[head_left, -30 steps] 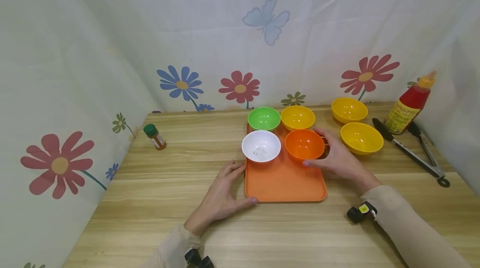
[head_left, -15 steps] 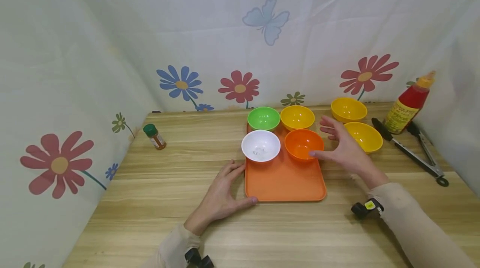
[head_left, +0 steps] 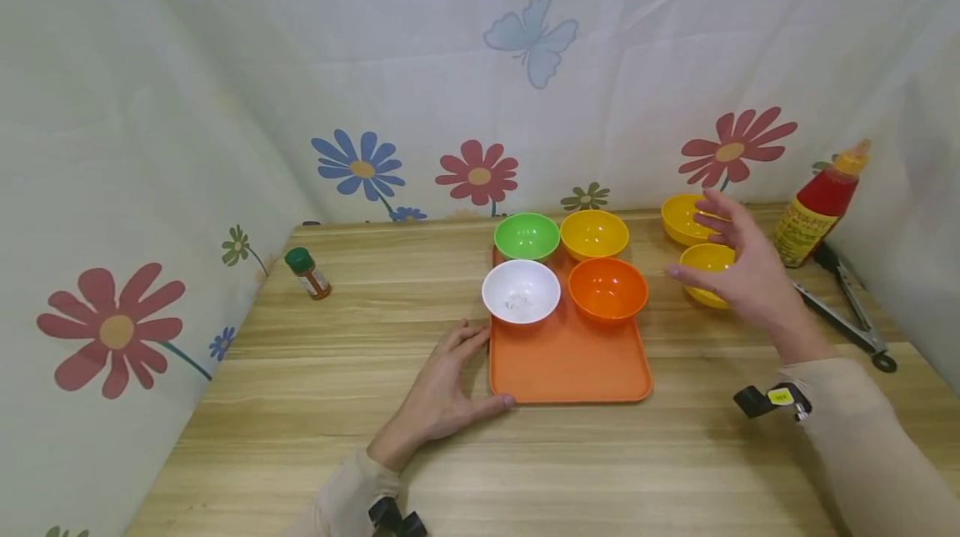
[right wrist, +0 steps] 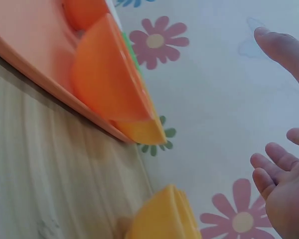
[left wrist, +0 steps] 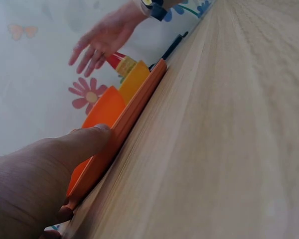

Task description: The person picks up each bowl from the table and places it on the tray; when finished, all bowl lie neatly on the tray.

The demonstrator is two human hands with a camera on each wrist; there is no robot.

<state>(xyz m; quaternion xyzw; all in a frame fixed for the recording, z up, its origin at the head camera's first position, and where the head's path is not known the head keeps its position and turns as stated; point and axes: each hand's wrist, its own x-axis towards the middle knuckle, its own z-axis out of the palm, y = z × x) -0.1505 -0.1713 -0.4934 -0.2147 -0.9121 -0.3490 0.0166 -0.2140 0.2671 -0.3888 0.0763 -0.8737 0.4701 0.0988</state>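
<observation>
My left hand rests at the near left corner of the orange tray, its thumb on the front rim and fingers along the left side. On the tray stand a green bowl, a yellow bowl, a white bowl and an orange bowl. Small marks or bits show in the white bowl. My right hand, fingers spread and holding nothing, is raised over two more yellow bowls right of the tray. It partly covers the rear bowl and the front bowl.
A red sauce bottle with a yellow cap stands at the back right, beside tongs partly hidden by my right hand. A small green-capped jar is at the left. A flowered cloth hangs behind the wooden table.
My right hand has let go of the orange bowl on the tray and moved right, over the two yellow bowls beside the tray. The left hand stays at the tray.
</observation>
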